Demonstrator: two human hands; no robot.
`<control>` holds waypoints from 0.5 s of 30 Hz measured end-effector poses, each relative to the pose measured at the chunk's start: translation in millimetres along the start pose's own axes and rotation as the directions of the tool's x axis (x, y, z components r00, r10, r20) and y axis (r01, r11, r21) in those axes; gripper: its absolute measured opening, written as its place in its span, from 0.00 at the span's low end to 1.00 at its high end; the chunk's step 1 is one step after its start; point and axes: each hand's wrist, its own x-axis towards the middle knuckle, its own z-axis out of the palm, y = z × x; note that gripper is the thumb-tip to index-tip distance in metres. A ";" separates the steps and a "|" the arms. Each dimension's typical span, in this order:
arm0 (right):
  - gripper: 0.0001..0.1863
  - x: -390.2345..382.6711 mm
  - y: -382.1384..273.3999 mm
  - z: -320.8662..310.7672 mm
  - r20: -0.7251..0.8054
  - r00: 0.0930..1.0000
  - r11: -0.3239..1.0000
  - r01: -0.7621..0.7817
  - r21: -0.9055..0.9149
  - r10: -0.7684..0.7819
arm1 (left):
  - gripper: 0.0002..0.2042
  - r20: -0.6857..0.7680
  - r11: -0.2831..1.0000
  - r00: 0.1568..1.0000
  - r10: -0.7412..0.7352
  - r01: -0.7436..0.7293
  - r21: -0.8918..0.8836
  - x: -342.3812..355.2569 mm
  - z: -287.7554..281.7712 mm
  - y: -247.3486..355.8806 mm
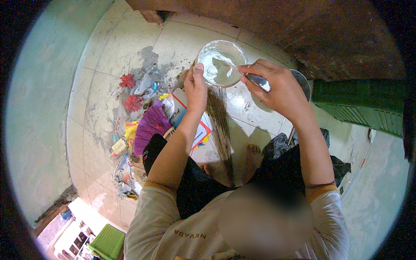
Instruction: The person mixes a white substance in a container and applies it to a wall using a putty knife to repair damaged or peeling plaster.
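Hands (197, 86) on bowl (220, 63), spoon (258, 80)

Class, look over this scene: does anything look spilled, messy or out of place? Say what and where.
Yes. A heap of litter (wrappers, red flowers, purple brush) lies strewn over the tiled floor, by a grey smear. The left hand holds a glass bowl; the right hand holds a spoon.

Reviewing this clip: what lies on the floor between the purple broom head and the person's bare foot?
In the head view, a bundle of thin brown sticks runs down the tiles between the purple broom head and the bare foot, with a white printed box beside it.
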 end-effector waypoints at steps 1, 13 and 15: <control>0.13 -0.1 0.8 0.8 -0.002 1.000 1.000 -0.014 0.007 0.014 | 0.24 -0.007 1.000 1.000 0.000 0.000 -0.013 -0.6 1.5 1.8; 0.13 10.3 5.0 -5.2 0.001 0.999 0.990 -0.042 0.134 0.043 | 0.28 0.013 0.998 1.000 -0.018 0.017 0.060 -2.4 7.7 18.9; 0.13 12.1 3.8 -5.1 0.102 0.995 0.996 0.011 0.090 -0.020 | 0.28 0.012 0.996 1.000 0.001 -0.002 0.094 -5.5 9.9 32.3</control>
